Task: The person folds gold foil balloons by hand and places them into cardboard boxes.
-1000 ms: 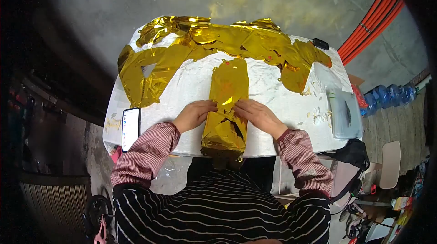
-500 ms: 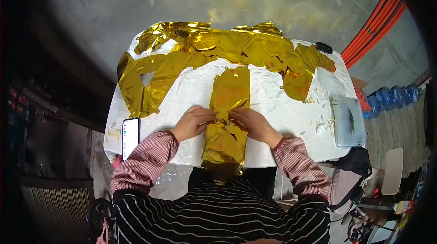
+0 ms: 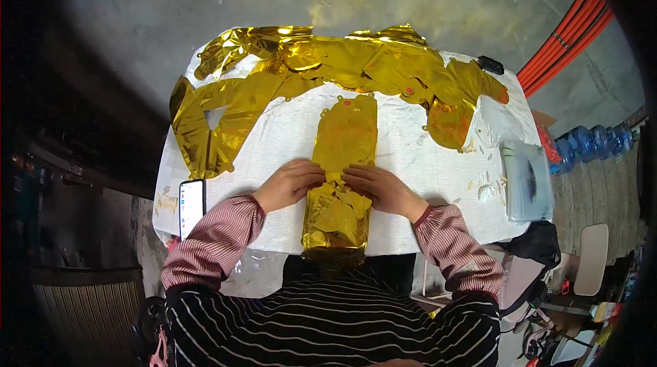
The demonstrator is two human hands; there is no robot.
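Observation:
A gold foil piece (image 3: 347,136) lies lengthwise in front of my body, smooth at its far half and creased at its near half, which reaches the table's near edge. My left hand (image 3: 291,184) rests on its left edge, fingers together, with the fingertips on the foil. From the right, my right hand (image 3: 383,189) lies over the opposite edge, its fingers extended flat on the foil. The fingertips of both hands nearly meet at the middle. More gold foil sheets (image 3: 342,59) overlap in an arc along the far side of the white table (image 3: 274,131).
A phone (image 3: 192,208) with a lit screen lies at the table's left edge. Clear plastic bags (image 3: 527,182) lie on the right side. A small black object (image 3: 491,64) is at the far right corner. Orange pipes (image 3: 564,38) and blue bottles (image 3: 592,145) are beyond the table.
The foil between my hands has gone from twisted and raised creases to flatter. My right fingers have straightened. The view has shifted slightly.

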